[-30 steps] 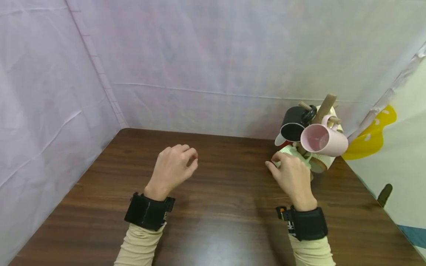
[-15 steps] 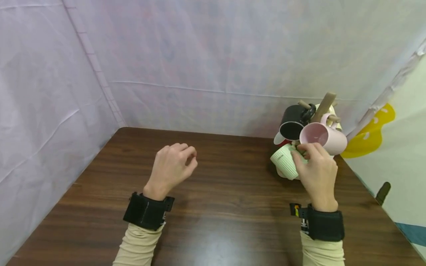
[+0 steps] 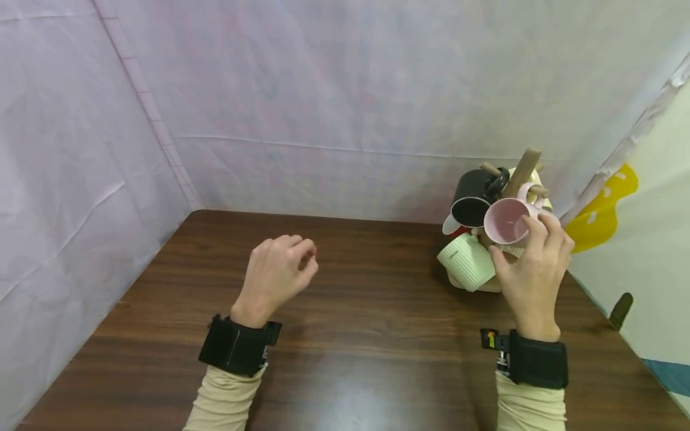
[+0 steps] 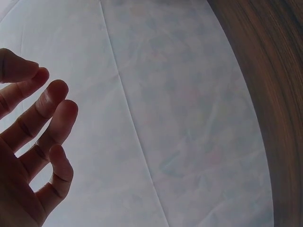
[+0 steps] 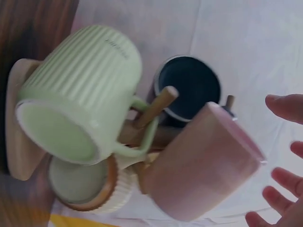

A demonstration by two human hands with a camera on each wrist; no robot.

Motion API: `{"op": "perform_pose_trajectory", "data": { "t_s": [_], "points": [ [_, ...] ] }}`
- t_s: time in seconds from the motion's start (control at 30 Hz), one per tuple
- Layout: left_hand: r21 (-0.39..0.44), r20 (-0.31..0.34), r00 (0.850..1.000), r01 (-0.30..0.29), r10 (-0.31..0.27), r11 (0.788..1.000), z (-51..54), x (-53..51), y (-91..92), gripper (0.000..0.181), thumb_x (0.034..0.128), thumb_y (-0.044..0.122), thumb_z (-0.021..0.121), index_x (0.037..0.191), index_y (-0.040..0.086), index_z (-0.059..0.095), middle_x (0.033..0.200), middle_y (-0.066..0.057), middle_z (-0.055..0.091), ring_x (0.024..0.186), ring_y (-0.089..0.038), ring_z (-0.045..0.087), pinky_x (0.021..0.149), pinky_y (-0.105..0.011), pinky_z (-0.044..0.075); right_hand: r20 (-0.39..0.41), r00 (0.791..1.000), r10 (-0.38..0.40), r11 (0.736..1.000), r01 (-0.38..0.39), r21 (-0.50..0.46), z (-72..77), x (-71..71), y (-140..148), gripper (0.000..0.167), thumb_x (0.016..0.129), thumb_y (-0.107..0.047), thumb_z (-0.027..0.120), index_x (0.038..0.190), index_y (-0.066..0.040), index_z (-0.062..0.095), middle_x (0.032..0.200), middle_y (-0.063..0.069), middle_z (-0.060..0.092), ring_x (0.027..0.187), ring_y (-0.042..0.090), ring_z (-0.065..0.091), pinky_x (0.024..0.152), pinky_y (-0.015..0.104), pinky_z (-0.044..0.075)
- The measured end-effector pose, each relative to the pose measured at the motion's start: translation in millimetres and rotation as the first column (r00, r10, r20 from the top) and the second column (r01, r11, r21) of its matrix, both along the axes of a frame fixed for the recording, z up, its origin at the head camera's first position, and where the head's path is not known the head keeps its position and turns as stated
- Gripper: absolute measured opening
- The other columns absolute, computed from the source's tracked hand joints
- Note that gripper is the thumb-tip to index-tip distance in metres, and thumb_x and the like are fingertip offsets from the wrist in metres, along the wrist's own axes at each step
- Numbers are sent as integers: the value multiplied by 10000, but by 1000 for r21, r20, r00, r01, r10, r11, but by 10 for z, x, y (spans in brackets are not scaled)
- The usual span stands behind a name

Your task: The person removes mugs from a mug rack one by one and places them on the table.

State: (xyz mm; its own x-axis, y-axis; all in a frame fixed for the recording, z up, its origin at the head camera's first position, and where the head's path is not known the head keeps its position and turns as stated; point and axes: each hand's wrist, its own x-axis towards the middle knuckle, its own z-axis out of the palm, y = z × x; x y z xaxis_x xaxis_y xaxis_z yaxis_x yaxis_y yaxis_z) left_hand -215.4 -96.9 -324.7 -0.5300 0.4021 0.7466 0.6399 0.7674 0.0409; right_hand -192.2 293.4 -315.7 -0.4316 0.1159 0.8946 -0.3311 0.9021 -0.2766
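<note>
In the head view my right hand (image 3: pixel 536 272) is by the pink mug (image 3: pixel 502 222), fingers spread and bent. The right wrist view shows the fingertips apart from the mug. The pink mug hangs by its handle from a peg of a wooden mug tree (image 3: pixel 524 170). Below it a ribbed light green mug (image 3: pixel 466 262) hangs tilted, its handle around a peg (image 5: pixel 161 105) in the right wrist view. A black mug (image 3: pixel 471 203) hangs at the upper left of the tree. My left hand (image 3: pixel 277 272) hovers over the table, fingers loosely curled around nothing.
A ribbed cream mug with a brown base (image 5: pixel 78 182) hangs lower on the tree. A white and red object (image 3: pixel 451 225) shows partly behind the black mug. The brown wooden table (image 3: pixel 345 335) meets a pale cloth wall (image 3: pixel 345 108) at the back.
My right hand reached the light green mug, then released it and moved right and up to the pink mug. The green mug now hangs on the tree's near-left side. My left hand stayed put.
</note>
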Motion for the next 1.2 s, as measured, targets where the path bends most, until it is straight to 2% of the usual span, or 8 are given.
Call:
{"op": "perform_pose_trajectory", "data": {
  "t_s": [0.2, 0.33, 0.5, 0.63, 1.0, 1.2],
  "points": [
    [-7, -5, 1000, -2, 2, 1000, -23, 16, -26, 50, 832, 61, 734, 800, 91, 710, 698, -23, 639, 576, -191, 553, 539, -342, 451, 35, 999, -26, 999, 27, -17, -125, -100, 104, 936, 633, 10, 899, 1421, 53, 397, 1440, 312, 388, 1309, 513, 309, 1043, 640, 262],
    [-15, -7, 1000, -27, 27, 1000, -53, 29, -44, 60, 829, 57, 736, 793, 89, 701, 691, -21, 631, 573, -191, 551, 529, -330, 437, 58, 998, -21, 1000, 22, -20, -181, -163, 171, 987, 631, 28, 887, 1465, 52, 360, 1477, 319, 357, 1360, 501, 276, 1072, 660, 231],
    [-5, -21, 999, -32, 32, 999, -60, 32, -53, 64, 836, 43, 743, 800, 72, 699, 704, -35, 645, 573, -202, 563, 523, -331, 433, 24, 999, -21, 1000, 21, -4, -240, -239, 239, 989, 633, 15, 888, 1469, 66, 362, 1465, 340, 374, 1343, 524, 311, 1102, 641, 239],
    [-5, -20, 1000, -16, 16, 1000, -61, 23, -20, 53, 851, 47, 740, 816, 65, 704, 709, -30, 646, 570, -201, 566, 523, -327, 436, -28, 999, -41, 999, 41, -1, -263, -236, 316, 990, 612, 20, 893, 1458, 62, 380, 1429, 341, 415, 1309, 532, 349, 1112, 607, 268],
    [-31, 0, 1000, -17, 17, 999, -114, 30, 19, 59, 852, 62, 749, 820, 79, 701, 719, -14, 651, 582, -188, 572, 532, -322, 452, -82, 990, -117, 993, 116, -25, -311, -226, 296, 860, 667, -55, 878, 1411, 45, 460, 1345, 332, 489, 1245, 528, 405, 1063, 608, 334],
    [-22, -4, 1000, -12, 12, 1000, -121, 31, 31, 59, 852, 64, 742, 816, 91, 704, 726, -11, 660, 592, -185, 587, 537, -324, 460, -112, 985, -133, 991, 130, -33, -316, -244, 304, 847, 651, -94, 898, 1375, 42, 481, 1311, 326, 507, 1212, 537, 418, 1056, 603, 342]
  ]
}}
